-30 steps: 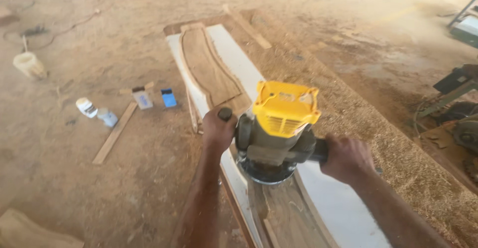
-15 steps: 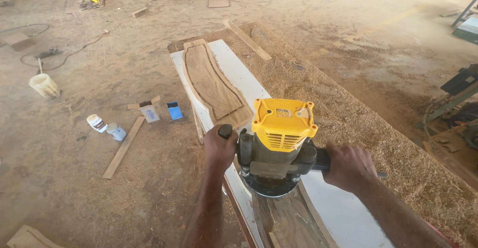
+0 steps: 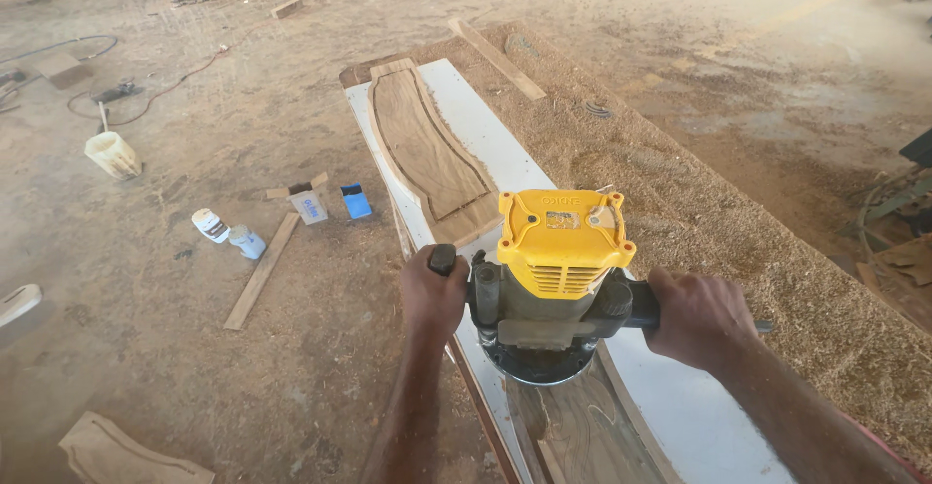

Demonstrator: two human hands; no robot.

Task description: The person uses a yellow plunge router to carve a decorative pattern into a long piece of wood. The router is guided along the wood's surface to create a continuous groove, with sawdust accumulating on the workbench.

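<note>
A yellow-topped router (image 3: 553, 290) stands upright on a curved wooden panel (image 3: 582, 431). Its black base touches the wood.

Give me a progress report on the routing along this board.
Looks done: the curved wooden panel at the far end lies on the long white board with its wavy outline already shaped, and sawdust is heaped to the right. In hand: the left hand and right hand grip the side handles of the yellow-topped router, sitting on the near wooden piece. Left: how much of that piece remains uncut can't be told.
</note>
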